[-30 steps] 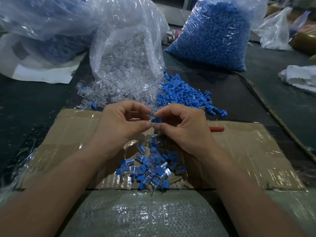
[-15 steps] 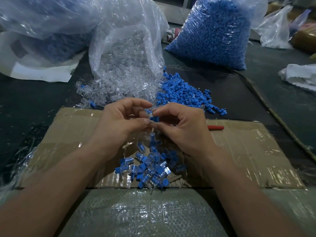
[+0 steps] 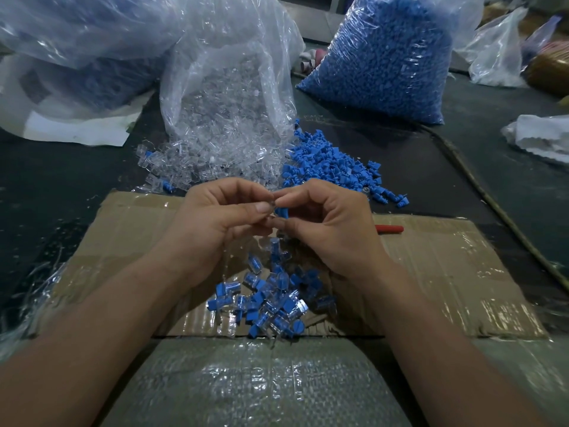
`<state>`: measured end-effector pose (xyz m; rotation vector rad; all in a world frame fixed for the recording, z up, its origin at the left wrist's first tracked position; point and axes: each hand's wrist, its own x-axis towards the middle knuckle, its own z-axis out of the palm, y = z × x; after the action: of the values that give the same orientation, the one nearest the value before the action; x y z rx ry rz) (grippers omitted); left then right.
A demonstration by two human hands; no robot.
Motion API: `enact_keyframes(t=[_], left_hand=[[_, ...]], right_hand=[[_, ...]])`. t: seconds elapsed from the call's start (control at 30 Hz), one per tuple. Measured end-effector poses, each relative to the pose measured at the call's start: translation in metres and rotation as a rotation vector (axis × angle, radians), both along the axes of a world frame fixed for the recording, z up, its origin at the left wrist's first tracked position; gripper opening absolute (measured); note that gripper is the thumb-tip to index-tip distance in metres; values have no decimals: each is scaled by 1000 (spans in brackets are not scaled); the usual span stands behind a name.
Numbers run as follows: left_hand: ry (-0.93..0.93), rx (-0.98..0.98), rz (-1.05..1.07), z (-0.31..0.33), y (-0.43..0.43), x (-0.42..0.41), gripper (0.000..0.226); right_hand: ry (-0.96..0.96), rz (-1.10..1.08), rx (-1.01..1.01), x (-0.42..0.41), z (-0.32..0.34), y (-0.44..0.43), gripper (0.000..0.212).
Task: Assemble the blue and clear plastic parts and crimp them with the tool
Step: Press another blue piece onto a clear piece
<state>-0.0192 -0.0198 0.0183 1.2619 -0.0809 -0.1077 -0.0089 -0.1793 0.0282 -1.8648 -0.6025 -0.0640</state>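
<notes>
My left hand [image 3: 215, 223] and my right hand [image 3: 332, 226] meet fingertip to fingertip above a taped cardboard sheet [image 3: 446, 272]. Between them they pinch a small clear plastic part [image 3: 271, 205] with a blue part [image 3: 282, 212] pushed against it; my left thumb and forefinger hold the clear piece, my right fingers hold the blue one. Below the hands lies a heap of joined blue-and-clear pieces [image 3: 271, 300]. Loose clear parts [image 3: 197, 167] spill from an open bag, with loose blue parts [image 3: 332, 167] beside them. A red handle [image 3: 389, 229] pokes out from behind my right hand.
A clear bag of clear parts [image 3: 228, 87] stands behind the hands, a full bag of blue parts [image 3: 388, 57] at the back right, more bags at the back left [image 3: 77, 57]. A woven sack under film [image 3: 258, 383] lies nearest me. A thin stick [image 3: 492, 211] crosses the dark table at right.
Both hands have risen slightly and stayed together; the blue part between the fingertips has turned and sits closer against the clear piece.
</notes>
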Motion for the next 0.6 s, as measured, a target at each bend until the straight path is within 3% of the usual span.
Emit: enact_keyframes(t=[0.6], left_hand=[[-28,117,-21,0,-1,-3,13]], right_hand=[[-127,-41,-58,2,-4,-1,26]])
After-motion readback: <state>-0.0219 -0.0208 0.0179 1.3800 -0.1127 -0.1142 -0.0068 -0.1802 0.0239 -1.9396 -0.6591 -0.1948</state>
